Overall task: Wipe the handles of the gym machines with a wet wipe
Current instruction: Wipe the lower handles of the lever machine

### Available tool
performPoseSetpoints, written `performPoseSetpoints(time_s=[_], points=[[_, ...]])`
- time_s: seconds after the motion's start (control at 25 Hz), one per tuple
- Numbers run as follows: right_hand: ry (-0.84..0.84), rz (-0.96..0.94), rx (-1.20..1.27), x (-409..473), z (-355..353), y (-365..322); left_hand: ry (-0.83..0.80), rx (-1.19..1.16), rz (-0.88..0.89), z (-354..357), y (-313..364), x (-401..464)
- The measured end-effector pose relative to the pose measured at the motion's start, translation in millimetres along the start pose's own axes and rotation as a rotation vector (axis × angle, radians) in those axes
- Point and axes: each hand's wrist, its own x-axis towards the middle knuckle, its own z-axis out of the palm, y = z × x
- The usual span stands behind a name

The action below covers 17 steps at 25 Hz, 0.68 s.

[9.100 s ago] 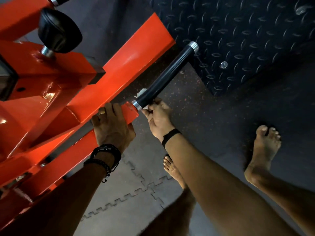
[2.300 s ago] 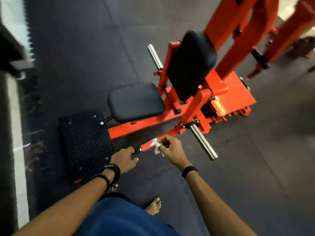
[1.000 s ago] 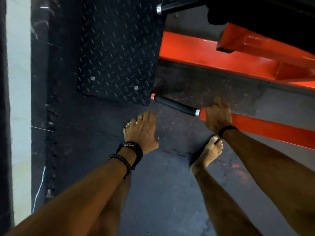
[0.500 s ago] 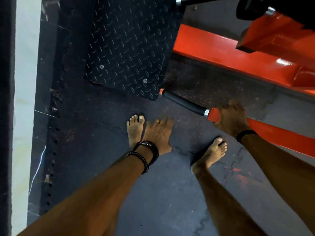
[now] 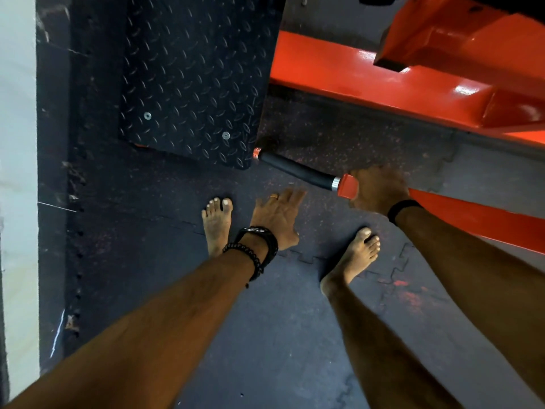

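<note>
A black rubber handle point(image 5: 298, 172) with a silver collar sticks out low over the floor from an orange lever bar point(image 5: 472, 219). My right hand point(image 5: 379, 188) lies over the end of that bar just behind the collar, fingers curled round it. No wet wipe shows; whatever is under the right palm is hidden. My left hand point(image 5: 277, 216) hovers flat with straight fingers just below the handle, holding nothing and touching nothing. It wears a ring and dark bracelets at the wrist.
A black tread-pattern footplate point(image 5: 191, 78) lies beyond the handle's tip. The machine's orange frame beam point(image 5: 368, 81) runs across the upper right. My bare feet point(image 5: 216, 222) point(image 5: 354, 258) stand on dark rubber floor tiles. A pale wall strip point(image 5: 17, 172) runs down the left.
My left hand has drifted right, closer to the black handle, fingers still straight. My right hand has stayed on the end of the orange bar. The view has shifted slightly.
</note>
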Motion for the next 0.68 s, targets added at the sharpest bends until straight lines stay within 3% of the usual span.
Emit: performPoseSetpoints(time_s=[0.32,0.68], points=[[-0.112,0.008,0.070,-34.0,6.3,-23.6,0.001,-0.040,0.011,13.7,10.5,6.3],[-0.087,-0.002,0.095,-46.0,9.5,-30.9,-0.081,-0.065,-0.077,38.7,-12.1,-9.1]])
